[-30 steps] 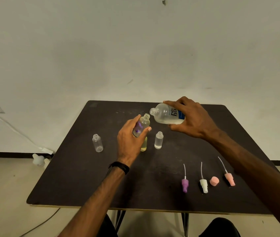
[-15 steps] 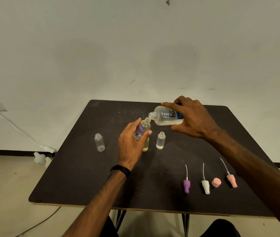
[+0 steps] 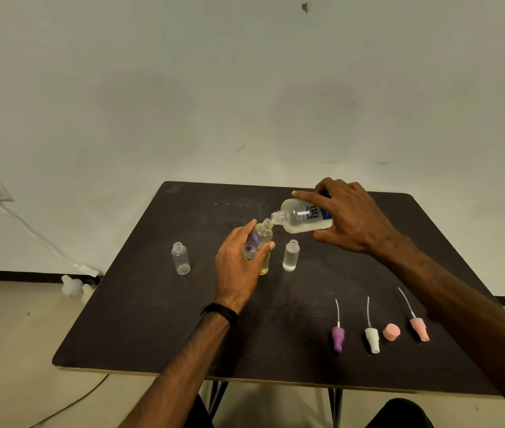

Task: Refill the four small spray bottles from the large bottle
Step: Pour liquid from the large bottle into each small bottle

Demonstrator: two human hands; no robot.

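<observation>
Since one second ago, the right hand (image 3: 348,216) has tipped the large clear labelled bottle (image 3: 302,217) until its neck meets the small purple-patterned spray bottle (image 3: 257,240), gripped by the left hand (image 3: 238,267) just left of worktop (image 3: 152,319) centre. Pouring appears under way. Clear bottle (image 3: 180,258) at 9 o'clock awaits.

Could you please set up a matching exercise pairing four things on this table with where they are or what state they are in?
Things:
1. large bottle
2. purple-patterned small bottle
3. purple sprayer head
4. leftmost small bottle

States:
A. standing alone, uncapped
B. lying on the table
C. tipped in the right hand
D. gripped by the left hand

Pairs: 1-C, 2-D, 3-B, 4-A
</observation>
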